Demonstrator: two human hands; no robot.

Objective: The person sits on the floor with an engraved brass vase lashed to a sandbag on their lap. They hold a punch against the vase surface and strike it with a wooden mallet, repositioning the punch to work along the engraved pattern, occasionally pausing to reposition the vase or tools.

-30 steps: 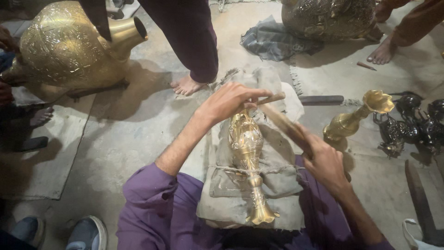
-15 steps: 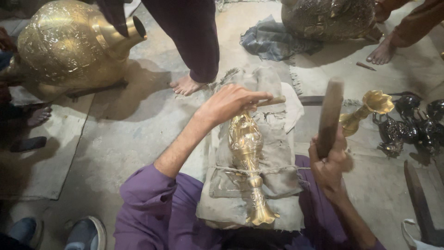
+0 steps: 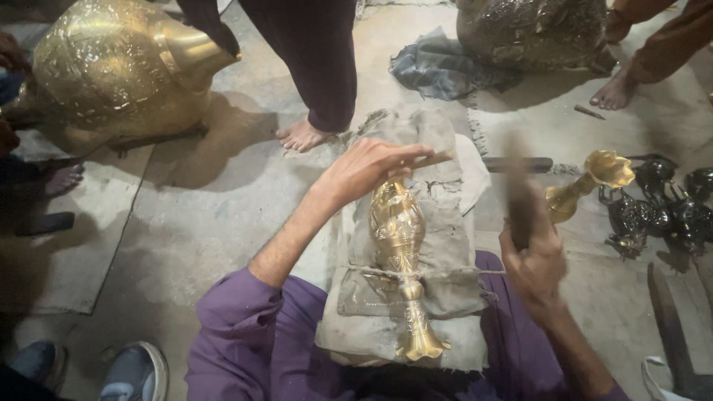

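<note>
A small brass vase lies on its side on a grey cloth pad across my lap, tied down by a string. My left hand pinches a thin chisel-like tool over the vase's upper body. To the right of the pad, my right hand is raised and grips a dark wooden mallet, which is blurred and points upward.
A large brass jug lies at the far left. A person's bare foot stands just beyond the pad. Another brass vase and dark metal pieces lie at right. A second big vessel sits behind a rag.
My right hand has lifted the mallet from its slanted position against the chisel to upright, away from it. My left hand and the vase stayed in place.
</note>
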